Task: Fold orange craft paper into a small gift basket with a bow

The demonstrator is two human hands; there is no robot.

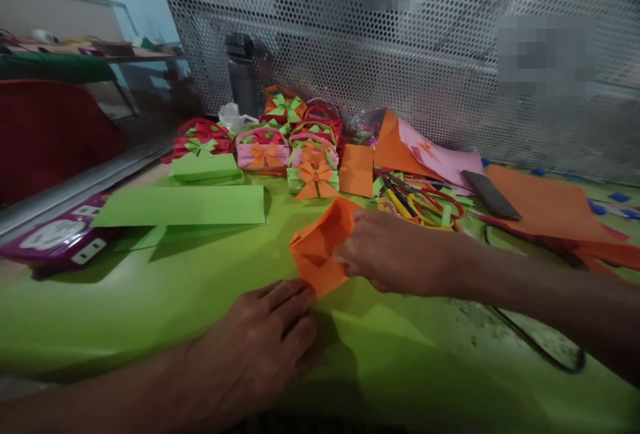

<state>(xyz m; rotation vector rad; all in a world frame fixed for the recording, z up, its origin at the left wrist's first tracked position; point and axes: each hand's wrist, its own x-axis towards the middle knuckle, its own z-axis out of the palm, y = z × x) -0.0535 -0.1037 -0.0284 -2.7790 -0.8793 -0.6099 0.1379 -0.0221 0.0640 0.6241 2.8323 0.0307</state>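
Note:
A folded orange paper (pixel 320 247), shaped like a small half-made bag with an open top, is between my hands over the green table. My left hand (pixel 260 341) is closed at its lower edge, fingertips pressed together on the paper. Around its right side, my right hand (pixel 395 251) is closed, with fingers bent in against the folds. Just beyond stands a small green paper bag with an orange bow (pixel 315 179), beside an orange paper piece (pixel 357 171). Both thumbs are partly hidden.
Several small paper bags (pixel 263 149) stand at the back near a dark bottle (pixel 242 74). Folded green paper (pixel 185 206) and a purple power strip (pixel 60 234) are at left. Scissors (pixel 400 197), a phone (pixel 490 194) and orange sheets (pixel 550 204) lie right. Perforated metal (pixel 310 34) rises behind.

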